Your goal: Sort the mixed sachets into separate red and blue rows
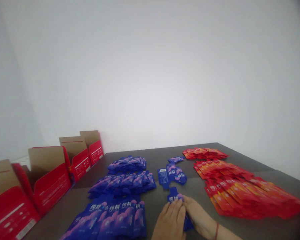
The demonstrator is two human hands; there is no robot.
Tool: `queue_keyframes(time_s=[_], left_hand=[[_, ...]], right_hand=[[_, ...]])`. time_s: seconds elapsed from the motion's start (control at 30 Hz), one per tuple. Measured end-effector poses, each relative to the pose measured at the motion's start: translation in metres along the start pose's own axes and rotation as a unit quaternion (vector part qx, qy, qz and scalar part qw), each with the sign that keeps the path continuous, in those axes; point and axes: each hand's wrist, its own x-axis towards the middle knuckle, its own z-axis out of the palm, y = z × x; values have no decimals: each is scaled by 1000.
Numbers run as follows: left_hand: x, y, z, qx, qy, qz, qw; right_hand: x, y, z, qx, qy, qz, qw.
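Observation:
My left hand [170,220] lies over a blue packet [174,197] with purple round shapes and white print. Its fingers are stretched out flat across the front. My right hand [198,216], with a thin red band at its wrist, grips the same packet along the right side. A lower corner of blue shows between the hands; how many packets are under them I cannot tell. Just beyond lie a few loose blue packets [178,176], one turned back side up with a white label. Farther off is another single blue packet [176,159].
Blue packets in overlapping rows [122,215] lie to the left on the dark table [150,160]. Rows of red and orange packets [240,196] spread over the right. Several open red cartons [52,190] with raised brown flaps line the left edge. A white wall [150,83] stands behind.

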Motion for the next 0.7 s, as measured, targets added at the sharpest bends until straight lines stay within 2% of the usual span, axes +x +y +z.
queue_keyframes(time_s=[0.07,0.13,0.23,0.3,0.4,0.47,0.57,0.7], left_hand=[[5,-3,5,3,-11,3,1000],[8,-6,4,1,-22,-6,1000],[10,-11,-4,-14,-30,-22,999],[9,-18,-6,-25,-27,-38,999],[6,-29,-4,-54,-4,-65,996],[5,-33,-5,-80,2,-85,993],[6,-32,-11,-107,-10,-100,989],[11,-23,-26,-101,-19,-75,992]], right_hand=[[2,4,-5,11,21,16,1000],[4,7,-14,-23,46,10,999],[6,6,-29,-162,84,-39,982],[2,1,-35,-289,89,-111,947],[-9,-12,-37,-439,33,-223,870],[-16,-18,-36,-487,-25,-255,835],[-17,-20,-36,-500,-74,-264,822],[-15,-18,-37,-499,-98,-271,817]])
